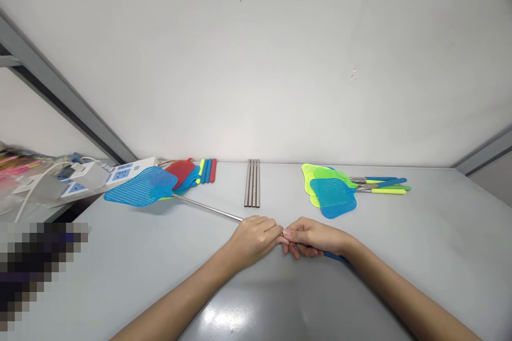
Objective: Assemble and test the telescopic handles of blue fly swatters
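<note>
A fly swatter with a blue mesh head (138,187) stretches from the left towards the middle of the table, its thin metal rod (208,208) running into my left hand (256,240). That hand is wrapped round the rod. Just beside it, almost touching, my right hand (314,237) is closed on a blue handle (335,257), which shows below the wrist. A bit of metal is visible between both hands; my fingers hide whether rod and handle are joined there.
By the wall stand several loose metal rods (252,184). Coloured handle grips (208,170) and a red swatter head (184,172) lie left of them. Swatters with blue and green heads (334,197) are piled at right. A white power strip (124,173) edges the table's left.
</note>
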`<action>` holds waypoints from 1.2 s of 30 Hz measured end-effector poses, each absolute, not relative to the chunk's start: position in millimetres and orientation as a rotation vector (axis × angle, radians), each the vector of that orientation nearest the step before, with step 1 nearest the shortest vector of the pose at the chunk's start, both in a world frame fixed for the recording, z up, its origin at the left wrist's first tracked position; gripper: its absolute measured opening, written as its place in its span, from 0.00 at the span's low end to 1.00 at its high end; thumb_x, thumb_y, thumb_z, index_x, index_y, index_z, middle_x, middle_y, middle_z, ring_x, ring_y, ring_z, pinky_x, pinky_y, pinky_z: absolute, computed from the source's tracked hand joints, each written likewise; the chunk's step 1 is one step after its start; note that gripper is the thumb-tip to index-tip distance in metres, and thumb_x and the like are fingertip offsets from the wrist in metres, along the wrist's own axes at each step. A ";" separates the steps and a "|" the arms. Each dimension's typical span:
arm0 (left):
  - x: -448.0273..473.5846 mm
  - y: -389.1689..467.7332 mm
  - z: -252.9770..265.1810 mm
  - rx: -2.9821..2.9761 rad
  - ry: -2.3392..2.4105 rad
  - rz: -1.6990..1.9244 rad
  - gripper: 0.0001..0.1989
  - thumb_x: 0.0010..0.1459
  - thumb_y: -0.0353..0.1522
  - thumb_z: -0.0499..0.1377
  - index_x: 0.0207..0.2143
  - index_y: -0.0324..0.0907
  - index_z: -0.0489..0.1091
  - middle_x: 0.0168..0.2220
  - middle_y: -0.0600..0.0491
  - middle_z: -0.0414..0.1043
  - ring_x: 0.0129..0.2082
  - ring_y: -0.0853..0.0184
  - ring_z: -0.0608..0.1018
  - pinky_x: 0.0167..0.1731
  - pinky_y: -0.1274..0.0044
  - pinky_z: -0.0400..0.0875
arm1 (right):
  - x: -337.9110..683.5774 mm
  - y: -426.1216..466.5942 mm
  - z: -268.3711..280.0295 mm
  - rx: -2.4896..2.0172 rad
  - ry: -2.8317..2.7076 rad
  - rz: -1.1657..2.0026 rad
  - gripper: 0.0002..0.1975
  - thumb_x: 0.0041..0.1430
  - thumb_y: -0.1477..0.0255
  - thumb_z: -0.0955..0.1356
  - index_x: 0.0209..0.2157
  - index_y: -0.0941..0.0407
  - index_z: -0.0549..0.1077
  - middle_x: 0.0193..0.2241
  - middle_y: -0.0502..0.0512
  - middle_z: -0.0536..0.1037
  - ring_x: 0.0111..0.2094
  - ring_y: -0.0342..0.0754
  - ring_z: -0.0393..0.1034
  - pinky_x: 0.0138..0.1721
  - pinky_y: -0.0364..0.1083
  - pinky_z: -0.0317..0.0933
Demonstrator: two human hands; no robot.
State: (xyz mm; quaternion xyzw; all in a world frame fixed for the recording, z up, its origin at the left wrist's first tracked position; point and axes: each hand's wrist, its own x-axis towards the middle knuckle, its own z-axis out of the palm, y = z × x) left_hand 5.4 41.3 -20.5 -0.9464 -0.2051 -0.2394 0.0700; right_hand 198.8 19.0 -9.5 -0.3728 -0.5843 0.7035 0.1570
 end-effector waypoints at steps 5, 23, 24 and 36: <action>4.9 40.5 -19.5 -2.811 -0.603 -0.700 0.15 0.61 0.37 0.47 0.24 0.40 0.63 0.20 0.58 0.62 0.21 0.73 0.65 0.22 0.79 0.55 | 199.3 19.4 -6.5 -1.074 -1.673 2.036 0.22 0.56 0.56 0.60 0.25 0.62 0.69 0.17 0.47 0.66 0.12 0.33 0.52 0.10 0.35 0.44; -3.1 49.5 -3.6 -2.659 -0.427 -0.691 0.17 0.61 0.37 0.47 0.20 0.40 0.60 0.17 0.59 0.58 0.18 0.74 0.61 0.20 0.78 0.51 | 197.0 16.0 3.3 -1.145 -1.626 2.073 0.22 0.54 0.53 0.60 0.20 0.59 0.60 0.14 0.46 0.64 0.12 0.34 0.51 0.11 0.35 0.43; -3.2 49.7 -3.1 -2.655 -0.427 -0.691 0.17 0.61 0.37 0.47 0.20 0.40 0.60 0.17 0.59 0.57 0.18 0.74 0.61 0.20 0.78 0.51 | 197.1 16.3 3.4 -1.143 -1.624 2.074 0.22 0.54 0.53 0.60 0.20 0.59 0.60 0.14 0.46 0.64 0.11 0.33 0.51 0.11 0.35 0.43; -11.0 55.9 3.8 -2.640 -0.424 -0.679 0.16 0.60 0.36 0.50 0.21 0.40 0.59 0.17 0.59 0.60 0.18 0.74 0.63 0.22 0.79 0.53 | 199.1 17.9 2.3 -1.116 -1.610 2.082 0.22 0.54 0.54 0.61 0.20 0.59 0.61 0.13 0.46 0.65 0.11 0.33 0.51 0.10 0.34 0.42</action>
